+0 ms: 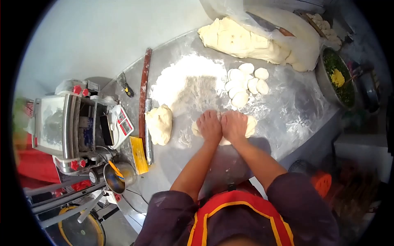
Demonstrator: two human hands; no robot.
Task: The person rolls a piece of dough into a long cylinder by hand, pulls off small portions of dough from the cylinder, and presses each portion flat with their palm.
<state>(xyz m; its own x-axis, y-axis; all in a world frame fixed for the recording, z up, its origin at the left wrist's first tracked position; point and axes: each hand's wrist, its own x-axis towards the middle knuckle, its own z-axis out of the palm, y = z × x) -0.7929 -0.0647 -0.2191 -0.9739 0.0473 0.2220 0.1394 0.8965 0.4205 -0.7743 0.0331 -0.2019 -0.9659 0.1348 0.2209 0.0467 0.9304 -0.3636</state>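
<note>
Both of my hands press side by side on a piece of dough point(251, 126) on the grey metal table point(184, 158). The dough shows at both sides of the hands and a little below them. My left hand point(209, 125) has its fingers curled over the left part. Over the right part lies my right hand point(234, 124), its fingers also bent. The thumbs are close together, and the undersides of the hands are hidden. Beyond them are several flat dough rounds point(240, 99) and a patch of white flour point(176, 78). A dough lump point(159, 124) sits to the left.
A big dough mass point(238, 39) lies at the back, with a knife point(269, 25) on plastic. Red rolling pin point(145, 82), metal rod point(148, 139), yellow scraper point(139, 155), scale point(123, 123) and dough machine point(67, 125) are left. A bowl of greens point(338, 78) stands right.
</note>
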